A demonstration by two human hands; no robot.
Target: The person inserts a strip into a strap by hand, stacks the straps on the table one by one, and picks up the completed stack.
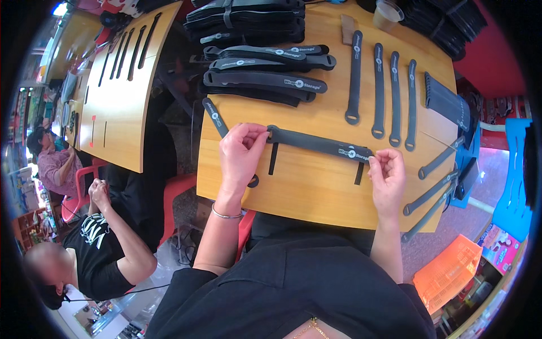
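Observation:
A long black hook-and-loop strap (316, 143) with a slotted loop end is stretched nearly level across the front of the wooden table. My left hand (241, 151) pinches its loop end. At the other end, beside the pale printing, my right hand (388, 176) grips the strap's tip between thumb and fingers. Below the strap, a narrow black strip (273, 160) shows near the left end and a second strip (359, 173) near the right end. Another black strap (214, 117) lies partly hidden behind my left hand and wrist.
Stacked straps (265, 82) and tied bundles (245, 22) fill the table's back left. Several single straps (379, 93) lie in a row at right; more overhang the right edge. An orange crate (449, 274) stands lower right. A seated person (99, 248) is at left, near another table (121, 113).

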